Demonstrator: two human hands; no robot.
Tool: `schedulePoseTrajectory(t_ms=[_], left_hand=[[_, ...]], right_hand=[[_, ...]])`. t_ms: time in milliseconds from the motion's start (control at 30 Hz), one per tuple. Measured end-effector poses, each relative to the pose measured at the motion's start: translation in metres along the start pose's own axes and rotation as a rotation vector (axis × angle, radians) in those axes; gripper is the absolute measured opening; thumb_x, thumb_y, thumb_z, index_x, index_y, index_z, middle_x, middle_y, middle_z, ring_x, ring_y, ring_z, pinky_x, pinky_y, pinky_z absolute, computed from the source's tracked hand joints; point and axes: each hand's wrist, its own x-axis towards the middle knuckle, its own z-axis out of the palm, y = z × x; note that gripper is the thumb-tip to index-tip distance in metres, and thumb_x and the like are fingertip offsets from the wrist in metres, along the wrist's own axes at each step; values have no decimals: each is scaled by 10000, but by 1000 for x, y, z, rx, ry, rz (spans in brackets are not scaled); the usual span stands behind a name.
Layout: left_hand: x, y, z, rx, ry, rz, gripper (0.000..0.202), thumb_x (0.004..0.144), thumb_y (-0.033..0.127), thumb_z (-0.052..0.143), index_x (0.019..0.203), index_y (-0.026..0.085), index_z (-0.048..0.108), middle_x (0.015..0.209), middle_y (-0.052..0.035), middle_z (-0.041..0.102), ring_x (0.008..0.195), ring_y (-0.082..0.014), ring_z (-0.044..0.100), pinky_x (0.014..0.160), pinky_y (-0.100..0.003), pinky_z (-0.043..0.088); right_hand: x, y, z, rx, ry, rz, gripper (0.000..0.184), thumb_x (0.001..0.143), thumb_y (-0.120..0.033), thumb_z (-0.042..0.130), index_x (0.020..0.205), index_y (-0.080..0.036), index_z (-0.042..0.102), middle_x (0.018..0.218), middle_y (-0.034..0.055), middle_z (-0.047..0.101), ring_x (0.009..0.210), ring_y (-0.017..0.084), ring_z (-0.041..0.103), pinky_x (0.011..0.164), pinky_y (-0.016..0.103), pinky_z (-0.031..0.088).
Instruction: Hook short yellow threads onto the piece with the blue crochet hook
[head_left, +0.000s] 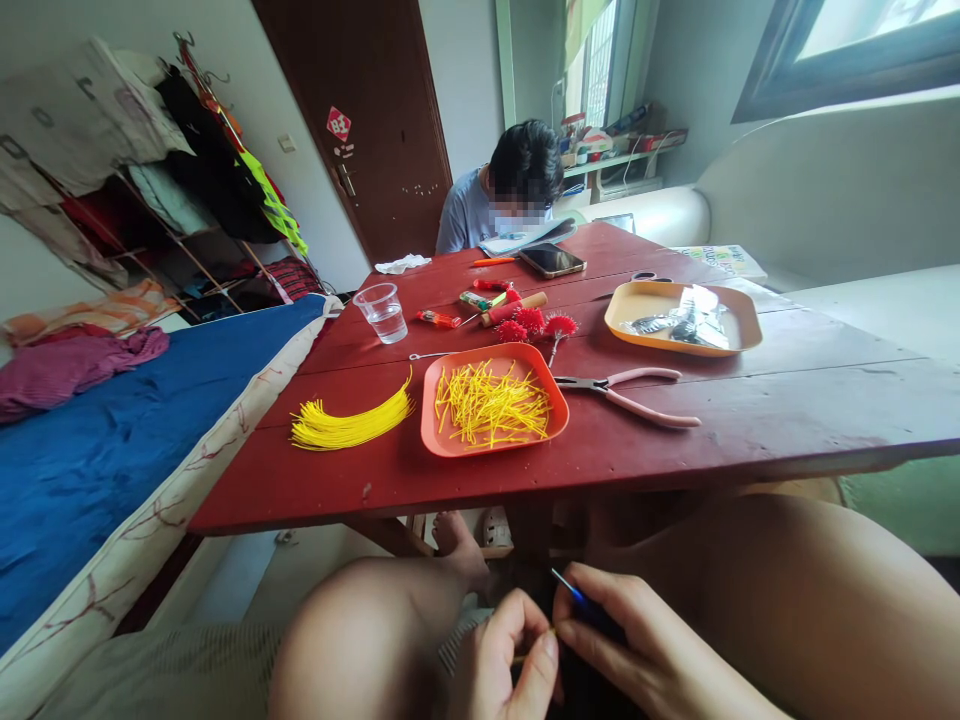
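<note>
Both hands are down low in the lap, under the edge of the red table (750,420). The left hand (502,660) pinches a tiny yellow strip (551,632) between thumb and finger. The right hand (645,650) is closed around a thin blue tool (568,588), with its tip poking up. The two hands meet at the strip, fingertips almost touching. What the tool does to the strip is too small to see.

More of the same strips are up on the table. A heap of short ones fills the orange tray (442,440), and a long yellow bundle (349,425) lies just beside it on the left. Pink pliers (630,393) lie to the right of the tray. Red fluffy balls (534,324) sit behind it, near a plastic cup (382,311). A yellow tray (742,320) holds shiny wrappers farther back. Another person (510,195) sits at the far end, bent over a book.

To do this bit well, I think the pinch should stay firm and close to the end of the strip, so it does not bend or slip. The tool should move slowly and gently. Lifting the hands a little nearer the eyes may help, since the strip is so small.
</note>
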Motion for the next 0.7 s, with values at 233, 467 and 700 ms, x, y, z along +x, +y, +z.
schedulePoseTrajectory(t_ms=[233, 467, 700], left_hand=[[3, -19, 6, 228, 61, 210, 225, 839, 325, 395, 644, 226, 449, 501, 57, 425, 444, -117, 424, 466, -220, 298], [4, -30, 12, 789, 408, 625, 188, 776, 74, 375, 731, 248, 430, 603, 23, 522, 520, -163, 531, 500, -247, 353], [6, -25, 14, 857, 443, 699, 192, 800, 85, 324, 715, 251, 369, 568, 26, 497, 521, -170, 537, 491, -254, 354]], right_hand=[[0, 1, 6, 494, 17, 283, 490, 598, -639, 678, 650, -192, 484, 580, -78, 386, 473, 64, 239, 410, 188, 215], [4, 8, 14, 724, -39, 341, 469, 588, -595, 702, 654, -194, 468, 438, -139, 361, 308, 1, 172, 310, 164, 131], [4, 8, 14, 813, -74, 376, 475, 542, -573, 728, 616, -202, 441, 368, -155, 342, 279, -6, 159, 291, 153, 125]])
